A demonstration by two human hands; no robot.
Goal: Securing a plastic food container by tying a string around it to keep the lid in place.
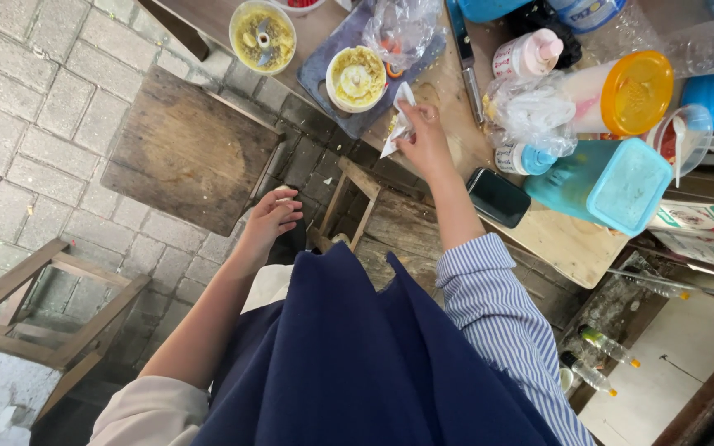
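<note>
My right hand (425, 142) is over the edge of the wooden table (568, 241) and pinches a small white piece of plastic wrapper (399, 122). Just beyond it a round white bowl of yellow mash (356, 78) sits on a dark cutting board (321, 70). My left hand (273, 216) hangs lower, off the table, with fingers loosely curled and nothing visible in it. It is above a wooden stool frame (349, 211) and next to a square wooden board (183, 153). My dark blue apron fills the bottom middle.
On the table are a chopper bowl with yellow bits (263, 35), a clear plastic bag (402, 29), a knife (464, 54), a black phone (498, 196), a teal lidded box (613, 183), an orange-lidded container (634, 92) and small bottles (526, 54). Wooden chair (39, 310) at lower left on paving.
</note>
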